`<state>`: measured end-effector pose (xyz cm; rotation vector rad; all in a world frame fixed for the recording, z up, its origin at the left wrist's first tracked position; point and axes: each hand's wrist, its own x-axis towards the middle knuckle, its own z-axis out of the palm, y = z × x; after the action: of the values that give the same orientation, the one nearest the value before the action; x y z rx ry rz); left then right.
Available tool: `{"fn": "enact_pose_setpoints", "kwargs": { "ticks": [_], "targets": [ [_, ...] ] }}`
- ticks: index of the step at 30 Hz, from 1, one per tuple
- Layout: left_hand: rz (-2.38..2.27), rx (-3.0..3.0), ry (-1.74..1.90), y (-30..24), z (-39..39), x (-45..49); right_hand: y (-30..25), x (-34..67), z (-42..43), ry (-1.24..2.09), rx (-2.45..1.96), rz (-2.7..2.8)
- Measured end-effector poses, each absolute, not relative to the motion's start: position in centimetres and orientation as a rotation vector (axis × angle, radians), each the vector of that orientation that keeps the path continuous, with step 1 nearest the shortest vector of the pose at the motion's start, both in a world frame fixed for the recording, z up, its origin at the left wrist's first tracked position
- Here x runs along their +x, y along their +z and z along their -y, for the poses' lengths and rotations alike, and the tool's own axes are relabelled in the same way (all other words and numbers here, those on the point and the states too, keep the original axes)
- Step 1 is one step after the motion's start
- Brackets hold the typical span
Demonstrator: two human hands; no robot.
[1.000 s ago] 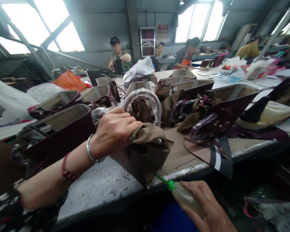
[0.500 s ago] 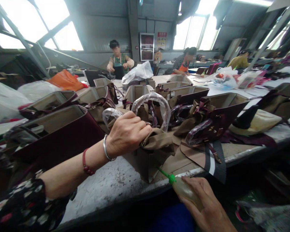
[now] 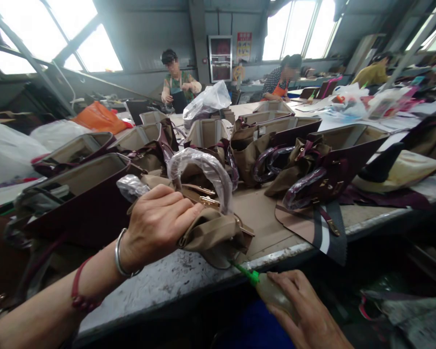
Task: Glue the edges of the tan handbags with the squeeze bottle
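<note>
My left hand (image 3: pixel 160 225) is closed on the olive-brown cloth of a handbag (image 3: pixel 216 235), near the table's front edge. The bag's handle (image 3: pixel 207 162) is wrapped in clear plastic and arches up behind my fingers. In my right hand (image 3: pixel 301 305) is a squeeze bottle (image 3: pixel 276 293), pale and see-through, with a green nozzle (image 3: pixel 252 276). The nozzle's tip points left and reaches the lower edge of the bag; whether it touches cannot be made out.
Several maroon handbags (image 3: pixel 83 194) with olive linings crowd the worktable (image 3: pixel 160 286). Flat striped pieces (image 3: pixel 321 232) overhang its front edge. At right lies a yellowish container with a black top (image 3: pixel 396 169). Co-workers (image 3: pixel 176 80) sit across the table, near plastic bags (image 3: pixel 209 99).
My left hand has moved left and a little down, turning the handbag with it and showing gold-coloured hardware. The bottle in my right hand has shifted slightly left and down.
</note>
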<state>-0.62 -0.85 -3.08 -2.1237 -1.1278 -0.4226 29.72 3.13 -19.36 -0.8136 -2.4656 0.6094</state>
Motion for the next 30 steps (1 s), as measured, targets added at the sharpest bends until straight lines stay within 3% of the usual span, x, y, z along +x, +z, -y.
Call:
{"fn": "enact_pose_setpoints", "kwargs": {
  "ticks": [30],
  "targets": [
    [1.181, -2.083, -0.421, -6.5, 8.1, -1.5, -18.1, 29.1, -0.9, 0.855, -0.922, 2.422]
  ]
}}
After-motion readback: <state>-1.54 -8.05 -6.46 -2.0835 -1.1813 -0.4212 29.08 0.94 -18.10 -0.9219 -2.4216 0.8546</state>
